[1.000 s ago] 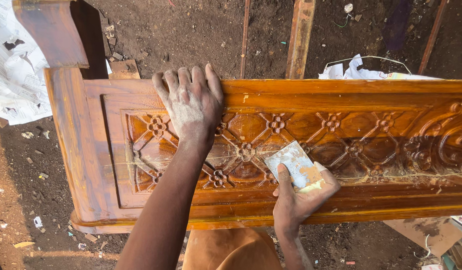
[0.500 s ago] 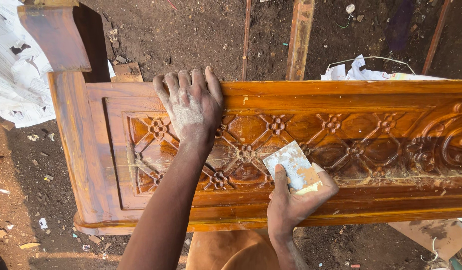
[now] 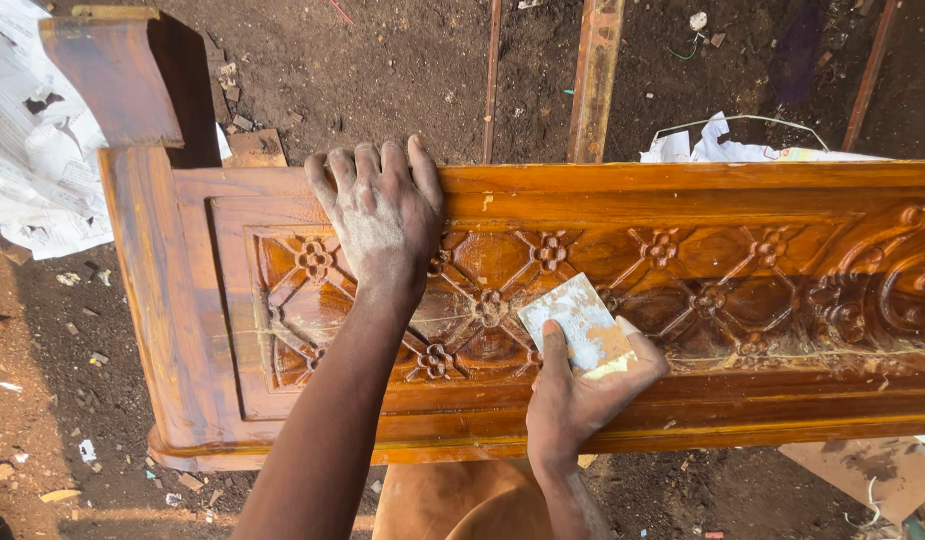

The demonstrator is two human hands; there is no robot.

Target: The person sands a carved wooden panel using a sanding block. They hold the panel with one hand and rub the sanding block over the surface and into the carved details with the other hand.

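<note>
A carved, glossy orange-brown wooden panel with a lattice-and-flower relief lies across the view. My left hand, dusty, rests flat on the panel's upper rail and carving, fingers spread over its far edge. My right hand grips a folded, worn piece of sandpaper and presses it against the carved lattice near the panel's middle. Pale dust streaks run along the lower part of the carving.
Dark earth ground lies beyond the panel, with crumpled newspaper at left, a wooden post at the panel's corner, wood strips and white paper behind. Cardboard lies at lower right.
My right hand with the sandpaper has shifted slightly left along the carving. My left hand stays in place on the upper rail.
</note>
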